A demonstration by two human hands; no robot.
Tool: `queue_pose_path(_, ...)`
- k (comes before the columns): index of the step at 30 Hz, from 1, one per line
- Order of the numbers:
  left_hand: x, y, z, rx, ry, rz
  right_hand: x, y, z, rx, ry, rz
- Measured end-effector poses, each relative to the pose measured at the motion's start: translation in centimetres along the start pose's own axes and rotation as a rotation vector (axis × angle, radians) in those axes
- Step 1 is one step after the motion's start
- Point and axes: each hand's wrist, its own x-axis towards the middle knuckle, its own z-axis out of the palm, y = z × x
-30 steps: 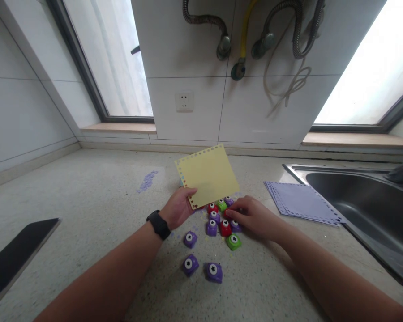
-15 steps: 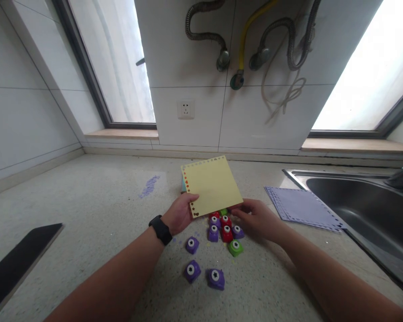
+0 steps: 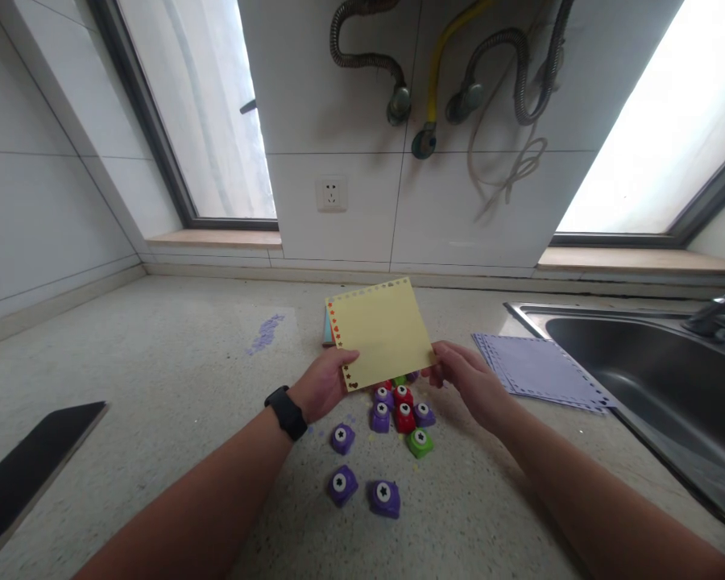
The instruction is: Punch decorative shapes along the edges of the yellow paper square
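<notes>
A yellow sheet of paper is held tilted above the counter, with small punched shapes along its left and top edges. My left hand, with a black watch on the wrist, grips its lower left edge, thumb on top. At the lower right corner, my right hand pinches the paper between thumb and fingers. Just below lie several craft punches: purple ones, red ones and a green one. The sheet partly hides the farthest punches. Something light blue shows behind its left edge.
A stack of lilac sheets with punched edges lies right, beside the steel sink. Purple paper bits are scattered at the left back. A dark flat object lies at the far left. Pipes and a socket are on the wall.
My right hand has shifted from beneath the paper's lower right corner to its edge and now pinches it. The sheet has barely moved; the view has shifted slightly.
</notes>
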Motion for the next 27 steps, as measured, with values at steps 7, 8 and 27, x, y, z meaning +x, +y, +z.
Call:
queue_pose_path(7,-0.1,-0.4,-0.3,0.101,-0.033,0.000,0.1,0.7,-0.1,-0.116,0.144,-0.109)
queue_pose_path(8,-0.1,-0.4,-0.4,0.113,-0.036,0.001,0.1,0.8,-0.2,-0.113,0.163,-0.127)
queue_pose_path(27,0.4,-0.5,-1.2,0.190,-0.010,0.059,0.0,1.0,-0.5,-0.022,0.209,-0.096)
